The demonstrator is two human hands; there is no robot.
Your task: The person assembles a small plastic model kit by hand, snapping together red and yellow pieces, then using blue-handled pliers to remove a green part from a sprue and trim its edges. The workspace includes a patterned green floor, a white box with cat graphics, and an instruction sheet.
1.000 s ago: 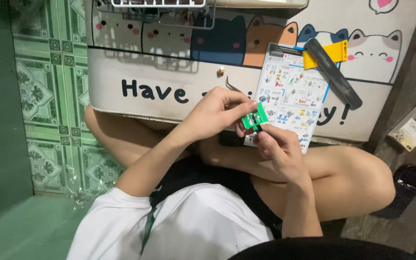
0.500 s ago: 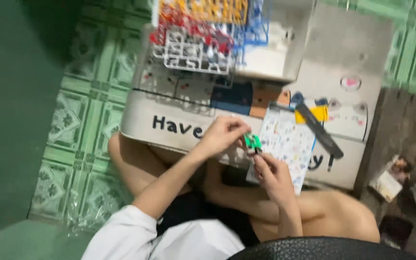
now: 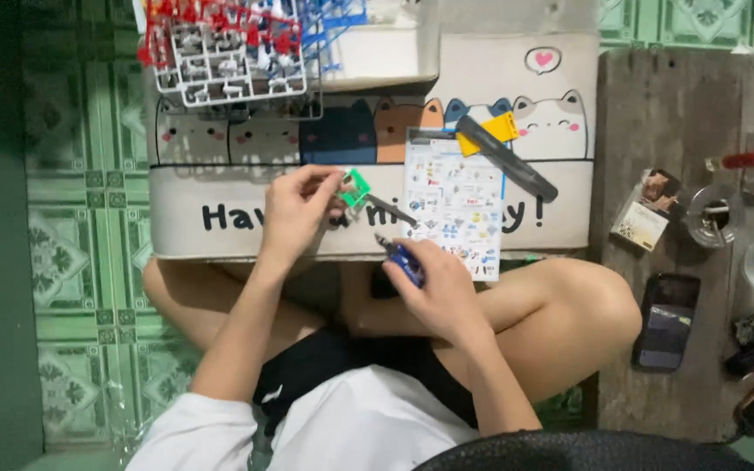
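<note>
Green plastic frame piece (image 3: 356, 187) is pinched in left hand (image 3: 297, 209) fingertips, over the low table (image 3: 220, 244). Right hand (image 3: 434, 283), closed around blue-handled nippers (image 3: 399, 253), sits at 4 o'clock from the piece; blades point toward 10 o'clock. Left hand is nearer.

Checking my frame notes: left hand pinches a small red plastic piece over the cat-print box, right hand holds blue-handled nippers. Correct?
Not quite. In the head view the piece in the left hand is green, not red. The rest stands: it is over the cat-print box, and the right hand holds the blue-handled nippers.
</note>
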